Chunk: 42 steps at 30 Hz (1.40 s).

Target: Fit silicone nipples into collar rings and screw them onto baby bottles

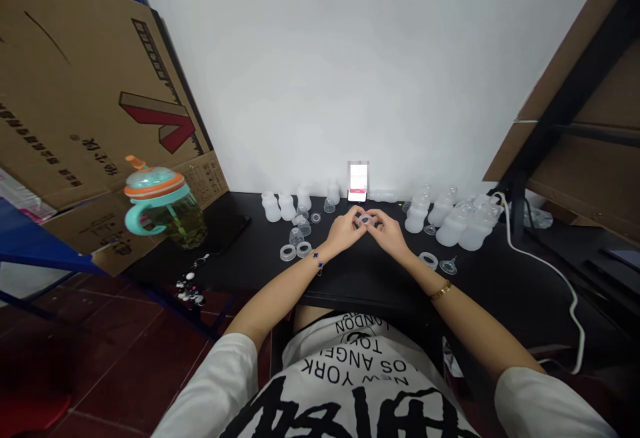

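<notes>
A small translucent baby bottle ring (367, 219) is between my two hands, above the black table. My left hand (349, 227) pinches its left side, with the fingers curled. On the other side, the fingers of my right hand (384, 229) are closed on the same ring. Whether a nipple sits inside it is too small to tell. Left of my hands lie clear nipples (296, 237), two loose rings (289, 253) and a small flat disc (316, 218). Near my right forearm are another ring (429, 260) and a flanged nipple (449, 265).
Frosted bottles (271, 207) stand at the back left; several nipple-topped bottles (417, 211) stand right. A lit phone (357, 185) leans against the wall. At far left are a tea jug (175, 215), a dark tablet-like slab (229, 235) and cardboard (75, 91). A white cable (545, 268) crosses the right side.
</notes>
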{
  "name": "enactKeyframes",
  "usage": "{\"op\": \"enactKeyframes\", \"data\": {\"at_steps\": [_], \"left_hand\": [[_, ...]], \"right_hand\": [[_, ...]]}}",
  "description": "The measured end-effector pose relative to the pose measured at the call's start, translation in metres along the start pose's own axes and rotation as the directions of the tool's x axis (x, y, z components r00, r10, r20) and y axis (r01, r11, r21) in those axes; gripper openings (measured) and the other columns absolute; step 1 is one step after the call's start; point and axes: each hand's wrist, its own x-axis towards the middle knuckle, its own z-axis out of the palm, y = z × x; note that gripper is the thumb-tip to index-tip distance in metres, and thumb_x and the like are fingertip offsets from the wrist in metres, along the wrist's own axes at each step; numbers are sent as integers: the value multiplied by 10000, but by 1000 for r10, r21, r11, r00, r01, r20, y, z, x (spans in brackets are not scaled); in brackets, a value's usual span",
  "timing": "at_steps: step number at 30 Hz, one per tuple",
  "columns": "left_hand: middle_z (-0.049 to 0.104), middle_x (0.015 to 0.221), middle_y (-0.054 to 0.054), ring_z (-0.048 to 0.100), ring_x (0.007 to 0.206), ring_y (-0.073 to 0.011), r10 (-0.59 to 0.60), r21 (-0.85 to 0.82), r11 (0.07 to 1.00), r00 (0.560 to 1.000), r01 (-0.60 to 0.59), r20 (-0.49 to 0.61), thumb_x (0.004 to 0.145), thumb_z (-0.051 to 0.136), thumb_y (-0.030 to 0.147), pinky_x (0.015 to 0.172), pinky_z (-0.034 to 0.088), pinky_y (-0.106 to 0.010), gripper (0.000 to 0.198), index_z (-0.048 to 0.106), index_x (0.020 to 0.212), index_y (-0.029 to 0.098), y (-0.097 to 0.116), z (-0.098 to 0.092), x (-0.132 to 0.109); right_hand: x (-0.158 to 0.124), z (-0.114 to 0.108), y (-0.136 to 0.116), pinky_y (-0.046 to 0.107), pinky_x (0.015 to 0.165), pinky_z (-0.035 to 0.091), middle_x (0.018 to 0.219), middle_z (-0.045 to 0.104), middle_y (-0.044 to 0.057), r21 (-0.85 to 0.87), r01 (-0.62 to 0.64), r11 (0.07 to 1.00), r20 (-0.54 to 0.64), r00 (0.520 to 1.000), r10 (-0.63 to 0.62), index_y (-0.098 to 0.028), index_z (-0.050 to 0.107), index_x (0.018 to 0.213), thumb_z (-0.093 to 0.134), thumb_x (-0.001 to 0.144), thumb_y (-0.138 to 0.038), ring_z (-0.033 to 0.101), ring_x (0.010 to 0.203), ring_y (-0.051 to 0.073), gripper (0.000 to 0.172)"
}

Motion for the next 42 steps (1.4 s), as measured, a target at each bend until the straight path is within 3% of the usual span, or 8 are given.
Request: {"op": "enactKeyframes", "data": {"at_steps": [9, 20, 38, 42], "left_hand": [[658, 670, 50, 594, 585, -147, -18, 51, 999, 1000, 19, -12, 878, 574, 274, 606, 380, -234, 194, 597, 1068, 243, 2, 1, -1], [723, 713, 32, 662, 626, -162, 3, 67, 998, 1000, -1, -17, 950, 488, 251, 645, 431, -250, 143, 592, 1046, 228, 2, 0, 0], [677, 663, 48, 639, 587, -143, 28, 12, 1000, 1000, -28, 9, 1003, 453, 403, 660, 452, -244, 240, 607, 1072, 232, -1, -3, 0], [655, 666, 46, 661, 620, -145, -2, -80, 997, 1000, 2, 0, 996, 460, 477, 671, 474, -243, 300, 609, 1094, 235, 2, -4, -2]], "right_hand": [[-3, -1, -4, 254, 495, 435, 732, 664, -1, 58, -59, 997, 40, 998, 56, -214, 671, 1044, 551, 850, -365, 546, 489, 131, 274], [-3, -1, -8, 268, 531, 464, 652, 678, -5, 3, -23, 1000, 10, 1000, 23, -216, 684, 990, 487, 909, -381, 597, 472, 156, 270], [-2, -4, -5, 276, 548, 482, 683, 684, 2, 8, -14, 1000, 7, 1000, 14, -216, 686, 1004, 519, 932, -525, 584, 468, 148, 358], [-3, -4, -9, 280, 548, 490, 759, 696, 12, 54, -33, 998, 12, 999, 33, -222, 670, 1066, 532, 924, -564, 586, 485, 144, 395]]}}
